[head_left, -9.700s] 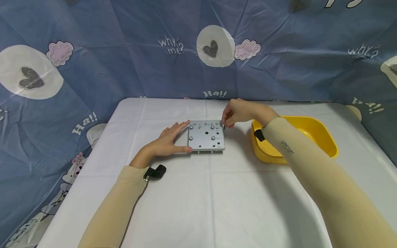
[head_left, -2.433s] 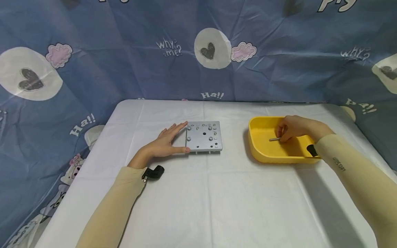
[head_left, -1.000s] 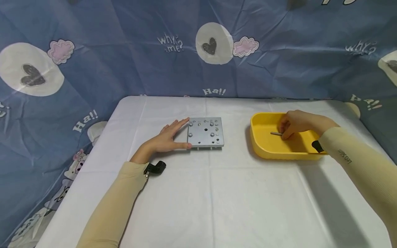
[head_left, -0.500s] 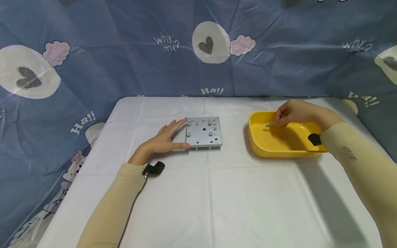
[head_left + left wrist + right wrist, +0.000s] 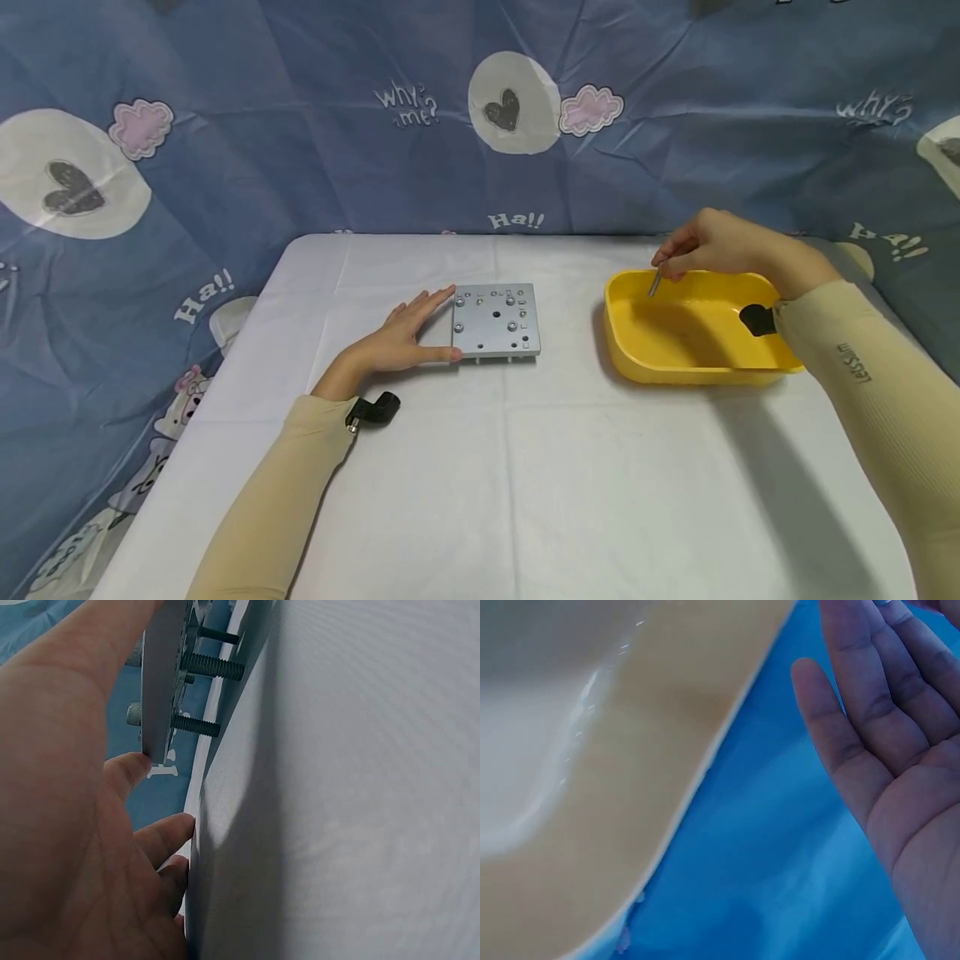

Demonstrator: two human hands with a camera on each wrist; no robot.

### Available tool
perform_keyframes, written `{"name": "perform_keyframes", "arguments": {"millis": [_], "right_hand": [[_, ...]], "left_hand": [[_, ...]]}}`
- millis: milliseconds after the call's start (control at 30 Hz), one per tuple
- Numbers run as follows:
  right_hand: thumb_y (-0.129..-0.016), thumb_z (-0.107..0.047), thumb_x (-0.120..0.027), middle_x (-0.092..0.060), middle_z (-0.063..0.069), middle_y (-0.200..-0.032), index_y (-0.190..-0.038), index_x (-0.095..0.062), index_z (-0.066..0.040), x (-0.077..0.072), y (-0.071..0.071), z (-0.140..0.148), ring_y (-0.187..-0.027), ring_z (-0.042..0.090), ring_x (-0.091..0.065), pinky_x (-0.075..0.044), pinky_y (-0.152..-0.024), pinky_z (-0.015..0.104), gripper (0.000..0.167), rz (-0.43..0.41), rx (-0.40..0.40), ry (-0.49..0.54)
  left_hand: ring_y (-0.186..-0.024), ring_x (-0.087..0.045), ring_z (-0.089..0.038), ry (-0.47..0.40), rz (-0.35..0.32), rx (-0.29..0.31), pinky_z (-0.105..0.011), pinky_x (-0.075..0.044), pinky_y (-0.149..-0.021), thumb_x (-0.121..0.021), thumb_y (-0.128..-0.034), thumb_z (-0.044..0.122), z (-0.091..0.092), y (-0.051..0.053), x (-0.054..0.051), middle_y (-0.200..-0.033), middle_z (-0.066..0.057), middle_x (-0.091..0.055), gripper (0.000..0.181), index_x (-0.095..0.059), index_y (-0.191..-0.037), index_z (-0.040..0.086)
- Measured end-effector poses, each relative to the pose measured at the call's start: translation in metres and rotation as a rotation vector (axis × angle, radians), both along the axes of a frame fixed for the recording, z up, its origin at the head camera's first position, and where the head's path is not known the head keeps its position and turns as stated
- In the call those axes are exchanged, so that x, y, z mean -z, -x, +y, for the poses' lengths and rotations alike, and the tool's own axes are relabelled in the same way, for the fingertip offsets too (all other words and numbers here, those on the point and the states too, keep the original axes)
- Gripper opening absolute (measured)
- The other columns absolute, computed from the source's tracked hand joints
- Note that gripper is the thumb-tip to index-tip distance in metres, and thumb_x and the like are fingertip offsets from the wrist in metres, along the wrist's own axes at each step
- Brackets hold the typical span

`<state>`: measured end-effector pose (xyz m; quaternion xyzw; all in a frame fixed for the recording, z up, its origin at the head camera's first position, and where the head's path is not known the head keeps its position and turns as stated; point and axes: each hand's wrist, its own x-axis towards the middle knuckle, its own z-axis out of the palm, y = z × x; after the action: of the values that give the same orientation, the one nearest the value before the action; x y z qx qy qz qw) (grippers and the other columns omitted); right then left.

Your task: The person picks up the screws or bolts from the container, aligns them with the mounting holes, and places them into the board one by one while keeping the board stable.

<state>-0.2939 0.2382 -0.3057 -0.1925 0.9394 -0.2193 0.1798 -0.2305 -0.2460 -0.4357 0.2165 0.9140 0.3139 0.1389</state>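
A silver metal plate lies on the table, with bolt heads and holes on its top. My left hand rests against its left edge, thumb at the near corner and index finger at the far corner, fingers mostly straight. In the left wrist view threaded bolts stick out beneath the plate. My right hand pinches a thin grey metal pin by its upper end, tilted, above the rear left of a yellow tray. The right wrist view shows that hand beside the tray rim; its fingertips are cut off.
The white-covered table extends in front of both hands. A blue printed cloth hangs behind its rear edge. A stretch of tabletop separates the plate from the tray.
From the plate's right edge 9.7 s ago, my right hand went into the tray. Over the last second it has risen out with the pin, which now points downward. My left hand has stayed put.
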Motion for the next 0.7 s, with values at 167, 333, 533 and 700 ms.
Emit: {"name": "perform_keyframes", "arguments": {"millis": [167, 333, 533, 700], "right_hand": [[-0.102, -0.021, -0.076, -0.083, 0.008, -0.095, -0.119, -0.082, -0.005, -0.007, 0.004, -0.012, -0.088, 0.021, -0.073, -0.052, -0.082, 0.010, 0.024, 0.024, -0.019, -0.009], [-0.104, -0.024, -0.074, -0.083, 0.008, -0.097, -0.122, -0.081, -0.006, -0.010, 0.007, -0.024, -0.089, 0.017, -0.073, -0.058, -0.101, 0.035, 0.026, 0.027, -0.041, -0.013], [-0.105, -0.024, -0.072, -0.084, 0.007, -0.098, -0.124, -0.080, -0.006, -0.014, 0.011, -0.041, -0.090, 0.015, -0.075, -0.056, -0.109, 0.053, 0.027, 0.027, -0.070, 0.007], [-0.105, -0.023, -0.071, -0.083, 0.003, -0.098, -0.124, -0.081, -0.007, -0.015, 0.014, -0.060, -0.092, 0.015, -0.075, -0.055, -0.110, 0.051, 0.026, 0.022, -0.097, 0.017]], "left_hand": [[-0.171, 0.004, -0.034, 0.000, 0.001, 0.004, -0.063, 0.010, -0.135, -0.080, -0.0913, 0.058, 0.001, -0.001, -0.001, -0.183, -0.003, -0.011, 0.112, -0.010, -0.174, 0.035], [-0.170, 0.003, -0.035, 0.006, 0.002, 0.007, -0.064, 0.009, -0.135, -0.080, -0.0912, 0.059, 0.002, -0.002, -0.002, -0.183, -0.004, -0.012, 0.112, -0.010, -0.175, 0.035], [-0.171, 0.003, -0.034, -0.003, -0.002, 0.004, -0.064, 0.009, -0.135, -0.080, -0.0901, 0.062, 0.002, -0.002, -0.002, -0.183, -0.003, -0.012, 0.112, -0.010, -0.174, 0.037], [-0.171, 0.003, -0.033, -0.004, -0.008, -0.006, -0.063, 0.009, -0.135, -0.081, -0.0903, 0.060, 0.002, -0.002, -0.003, -0.183, -0.002, -0.013, 0.111, -0.011, -0.174, 0.038]]}}
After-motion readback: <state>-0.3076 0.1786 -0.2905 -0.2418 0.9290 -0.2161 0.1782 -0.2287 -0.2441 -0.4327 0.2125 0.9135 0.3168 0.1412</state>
